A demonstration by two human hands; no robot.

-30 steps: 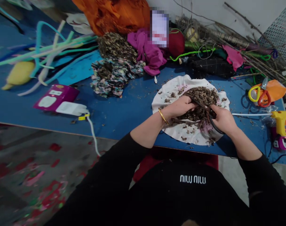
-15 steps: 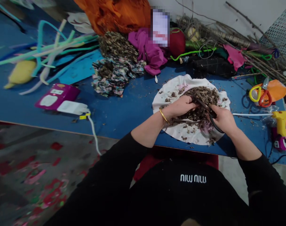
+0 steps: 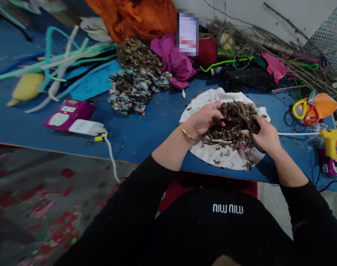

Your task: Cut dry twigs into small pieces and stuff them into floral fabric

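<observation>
A heap of brown, dried leaf-like bits (image 3: 235, 136) lies on a round white cloth (image 3: 204, 159) on the table. Black-handled scissors (image 3: 253, 138) are gripped in my right hand (image 3: 265, 136), their blades pointing up and left over the heap and slightly parted. My left hand (image 3: 206, 120), with a gold bangle at the wrist, is at the heap's left side. Its fingers are curled around some of the dried bits, partly hidden by them. The scissor blades lie just right of those fingertips.
Yellow-and-red-handled scissors (image 3: 305, 112) and a yellow glue gun (image 3: 330, 142) lie to the right. Floral cloth (image 3: 135, 88) with more bits, a purple power strip (image 3: 70, 114) and pipe-like foam strips (image 3: 49, 59) are left. A lit phone-like screen (image 3: 187, 35) stands behind.
My left hand has drawn left and turned, lifting its fingers away from the scissors. My right hand has shifted slightly right, and the scissor blades now show more.
</observation>
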